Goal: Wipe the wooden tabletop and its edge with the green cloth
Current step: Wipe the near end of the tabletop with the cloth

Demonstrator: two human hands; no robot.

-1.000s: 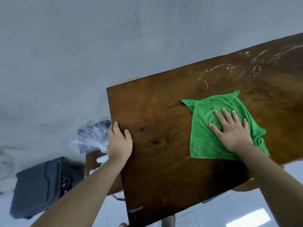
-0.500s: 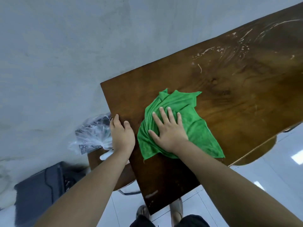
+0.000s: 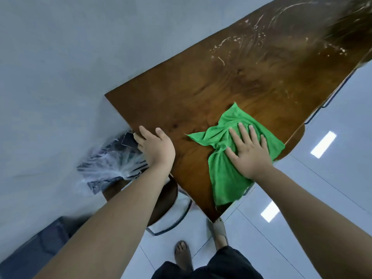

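Cloth [image 3: 231, 158], green and crumpled, is spread on the near part of the wooden tabletop [image 3: 231, 81], with one corner hanging over the near edge. It is pressed flat by the right hand [image 3: 248, 153], whose fingers are open and splayed on top of it; nothing is gripped. The left hand [image 3: 156, 147] is laid at the tabletop's left edge, fingers loosely extended and partly curled over the rim, with nothing held. White streaks [image 3: 251, 41] are seen on the far part of the wood. Beside the left hand, below the tabletop, a clear plastic bag [image 3: 112, 168] is seen resting on a round stool [image 3: 167, 198]. Two feet in sandals are visible on the tiled floor [image 3: 332, 178].
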